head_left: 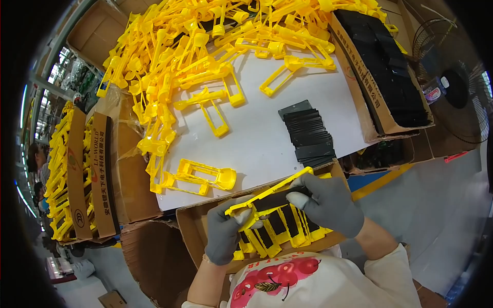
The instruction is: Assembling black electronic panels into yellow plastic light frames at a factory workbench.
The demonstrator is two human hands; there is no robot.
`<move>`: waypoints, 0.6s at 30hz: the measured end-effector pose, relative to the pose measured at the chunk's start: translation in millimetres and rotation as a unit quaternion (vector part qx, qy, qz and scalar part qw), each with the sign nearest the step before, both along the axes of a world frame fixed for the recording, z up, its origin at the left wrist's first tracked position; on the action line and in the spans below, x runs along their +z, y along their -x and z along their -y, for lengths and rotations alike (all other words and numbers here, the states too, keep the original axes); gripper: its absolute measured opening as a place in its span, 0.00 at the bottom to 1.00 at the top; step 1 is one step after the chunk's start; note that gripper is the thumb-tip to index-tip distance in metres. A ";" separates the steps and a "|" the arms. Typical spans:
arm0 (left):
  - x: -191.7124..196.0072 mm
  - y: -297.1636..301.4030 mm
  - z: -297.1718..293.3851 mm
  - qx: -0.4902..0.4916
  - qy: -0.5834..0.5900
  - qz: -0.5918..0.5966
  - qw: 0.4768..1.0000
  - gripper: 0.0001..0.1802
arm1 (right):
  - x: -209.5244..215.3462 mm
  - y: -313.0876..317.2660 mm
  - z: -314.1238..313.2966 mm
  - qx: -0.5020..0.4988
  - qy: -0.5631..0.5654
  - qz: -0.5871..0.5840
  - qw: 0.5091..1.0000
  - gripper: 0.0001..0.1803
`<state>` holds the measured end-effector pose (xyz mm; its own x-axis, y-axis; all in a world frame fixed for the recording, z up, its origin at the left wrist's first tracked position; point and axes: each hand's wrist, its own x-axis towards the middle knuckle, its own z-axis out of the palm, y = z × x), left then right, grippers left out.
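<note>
In front of my body, a yellow plastic frame [275, 192] is held slanted, its far end up toward the right. My gloved left hand [222, 235] is closed around the near left end of this frame. At the other end my gloved right hand [331, 204] is closed, its thumb pressing a flat black plate [277, 201] against the frame's opening. Whether the plate is seated is hard to tell. Below both hands, a cardboard box [191, 240] holds several yellow frames with black panels [267, 242] standing in rows.
A fanned stack of black plates [309, 134] lies on the white tabletop [246, 133]. Loose yellow frames [169, 66] heap up along its far and left sides. At right stand a carton of black plates [382, 66] and a fan [457, 87]; another carton [102, 174] is at left.
</note>
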<state>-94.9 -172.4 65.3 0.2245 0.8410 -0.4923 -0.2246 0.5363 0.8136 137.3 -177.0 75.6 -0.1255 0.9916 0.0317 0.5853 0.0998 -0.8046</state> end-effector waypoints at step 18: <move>-12.2 19.0 29.3 -0.111 0.003 -0.059 0.992 0.16 | -42.2 -0.4 33.4 0.031 0.141 -0.057 0.988 0.14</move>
